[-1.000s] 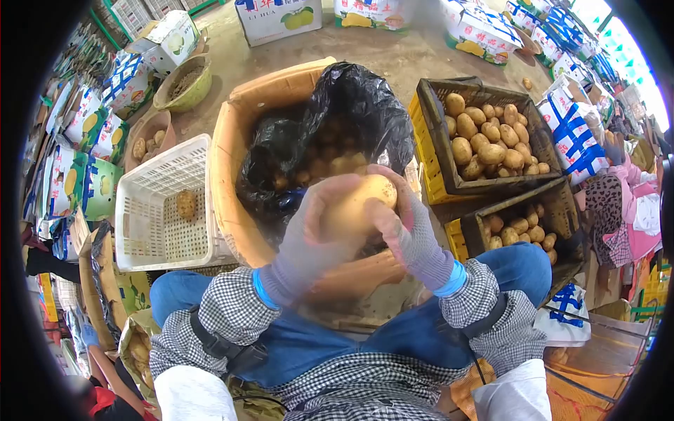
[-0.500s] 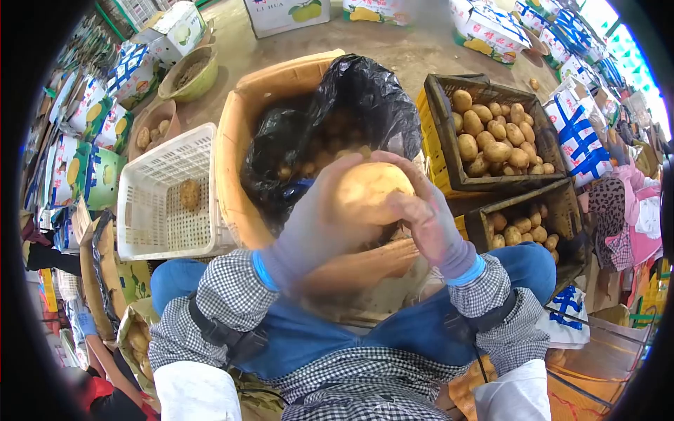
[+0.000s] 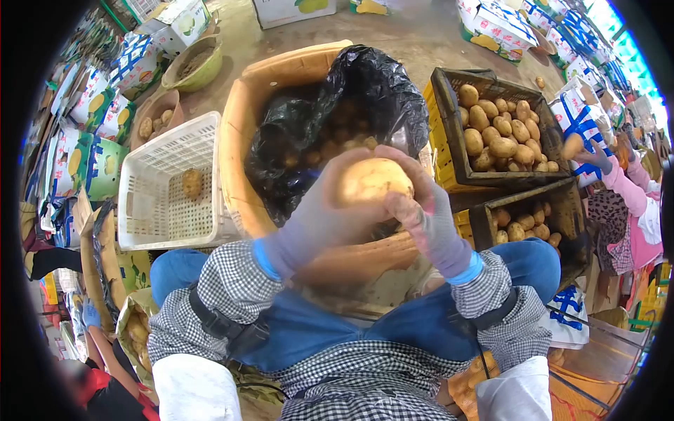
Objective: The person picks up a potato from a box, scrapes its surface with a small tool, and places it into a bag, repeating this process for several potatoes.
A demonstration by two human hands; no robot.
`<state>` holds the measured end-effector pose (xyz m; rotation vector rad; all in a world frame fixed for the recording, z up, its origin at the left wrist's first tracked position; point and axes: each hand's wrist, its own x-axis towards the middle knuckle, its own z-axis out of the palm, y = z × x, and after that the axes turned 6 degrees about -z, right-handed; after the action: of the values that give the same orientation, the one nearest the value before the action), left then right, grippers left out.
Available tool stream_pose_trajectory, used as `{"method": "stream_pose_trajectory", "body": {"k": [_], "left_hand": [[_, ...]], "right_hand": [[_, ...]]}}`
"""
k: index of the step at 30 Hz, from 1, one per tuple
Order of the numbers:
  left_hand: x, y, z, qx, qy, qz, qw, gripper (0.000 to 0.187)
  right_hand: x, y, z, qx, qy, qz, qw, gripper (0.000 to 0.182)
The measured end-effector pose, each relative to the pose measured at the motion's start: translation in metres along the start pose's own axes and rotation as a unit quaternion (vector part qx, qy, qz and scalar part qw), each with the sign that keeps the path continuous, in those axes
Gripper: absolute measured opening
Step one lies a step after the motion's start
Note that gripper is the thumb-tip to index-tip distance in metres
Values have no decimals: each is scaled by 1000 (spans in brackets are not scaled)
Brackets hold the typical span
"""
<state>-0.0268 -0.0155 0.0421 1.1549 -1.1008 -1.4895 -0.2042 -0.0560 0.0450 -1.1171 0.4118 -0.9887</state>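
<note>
A large pale potato (image 3: pixel 373 181) is held up between both hands, above the near rim of a yellow-orange tub (image 3: pixel 235 140). My left hand (image 3: pixel 324 210), in a grey glove, wraps its left side. From the right, the gloved fingers of my right hand (image 3: pixel 425 210) close round it, the thumb across its front. Black plastic (image 3: pixel 375 81) lines the tub. Deeper inside it, several potatoes (image 3: pixel 340 137) lie in shadow.
A white crate (image 3: pixel 133 228) at the left holds one potato (image 3: pixel 192 184). On the right, potatoes fill a dark crate (image 3: pixel 449 158), with another dark crate (image 3: pixel 484 228) nearer me. Co-workers are at both edges; the right one's hand (image 3: pixel 597 158) holds a potato. Printed boxes (image 3: pixel 491 28) stand behind.
Both hands stay round the potato, which has turned slightly. The view has shifted a little. At the right edge, a co-worker's hand with a potato has come into sight.
</note>
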Motion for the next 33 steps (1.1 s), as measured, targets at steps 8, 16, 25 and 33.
{"method": "stream_pose_trajectory", "body": {"k": [8,16,25,33], "left_hand": [[-3,19,-2,-263,-122,-102,952,54],[4,3,-18,-128,4,-26,991,39],[-2,4,-8,-142,34,-16,989,38],[27,14,-44,-24,-34,-27,999,44]], "right_hand": [[10,7,3,-52,143,17,988,42],[3,-6,-5,-149,55,134,978,56],[-3,-7,-21,156,102,191,964,54],[-35,-22,-61,81,211,156,961,50]]}}
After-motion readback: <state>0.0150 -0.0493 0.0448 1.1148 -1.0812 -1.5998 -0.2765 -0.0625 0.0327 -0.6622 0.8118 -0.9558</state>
